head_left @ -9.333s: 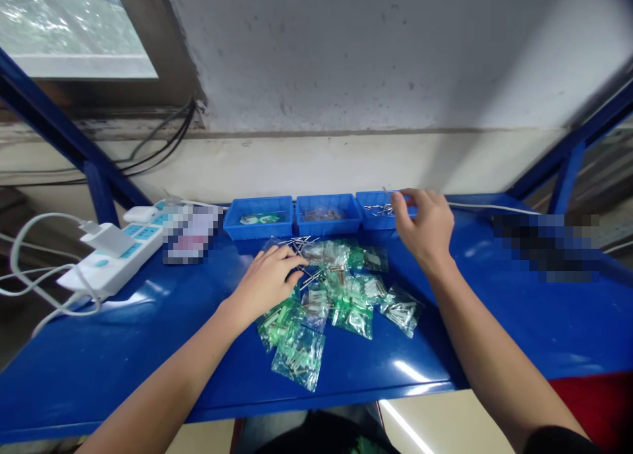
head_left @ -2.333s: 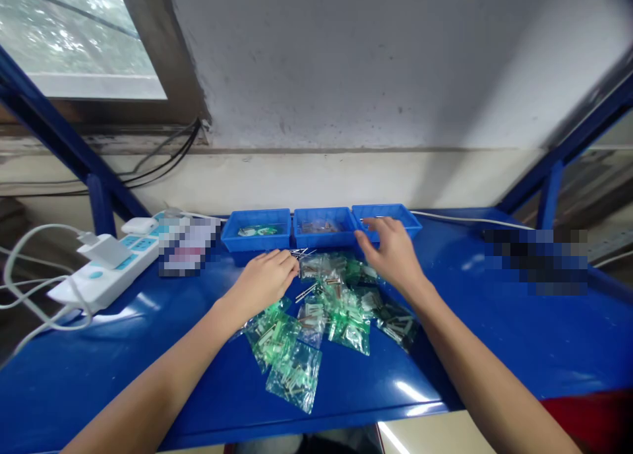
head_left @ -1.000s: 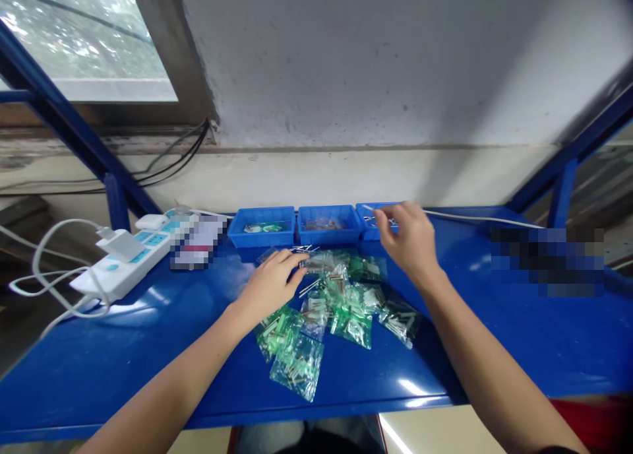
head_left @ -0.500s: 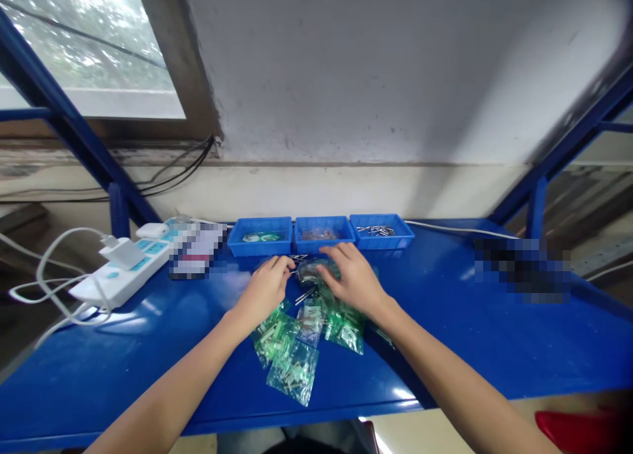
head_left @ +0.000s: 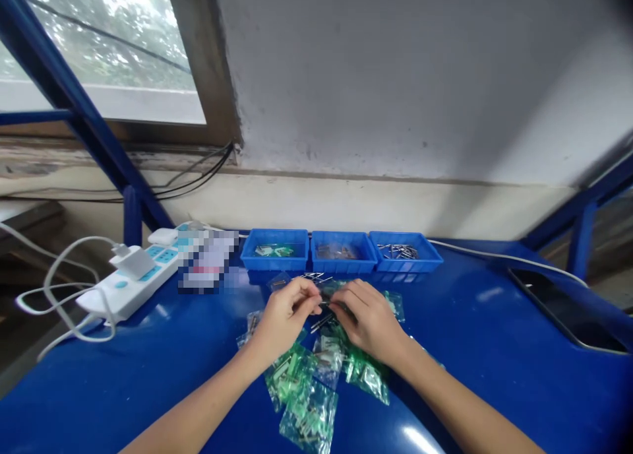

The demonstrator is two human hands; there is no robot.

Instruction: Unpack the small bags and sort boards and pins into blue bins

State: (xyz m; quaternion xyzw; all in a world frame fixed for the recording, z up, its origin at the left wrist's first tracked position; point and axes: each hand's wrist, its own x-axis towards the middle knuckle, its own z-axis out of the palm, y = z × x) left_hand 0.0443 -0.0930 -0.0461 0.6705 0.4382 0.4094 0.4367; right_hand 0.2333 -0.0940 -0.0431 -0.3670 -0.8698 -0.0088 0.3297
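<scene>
My left hand (head_left: 285, 314) is over the middle of the blue table, thumb and fingertips pinched on something too small and hidden to name. My right hand (head_left: 370, 319) has its fingers curled inward, tips close to the left fingertips; what they grip, if anything, cannot be made out. Below and between the hands lie thin metal pins (head_left: 320, 324). More loose pins (head_left: 312, 277) rest just beyond the left fingers. Small see-through bags (head_left: 310, 418) with green, white and metal pieces are spread under and in front of both hands.
Three blue bins line the back: the left bin (head_left: 274, 262) holds green and white pieces, the middle bin (head_left: 343, 266) brownish bags, the right bin (head_left: 410, 266) metal pins. A white power strip (head_left: 111, 295) with cables and a pixelated phone (head_left: 210, 259) sit left. Another phone (head_left: 564, 309) lies right.
My two hands have come closer together. The right hand's spread fingers have curled in beside the left fingertips. The whole view has shifted slightly, with the table things now lower and further right.
</scene>
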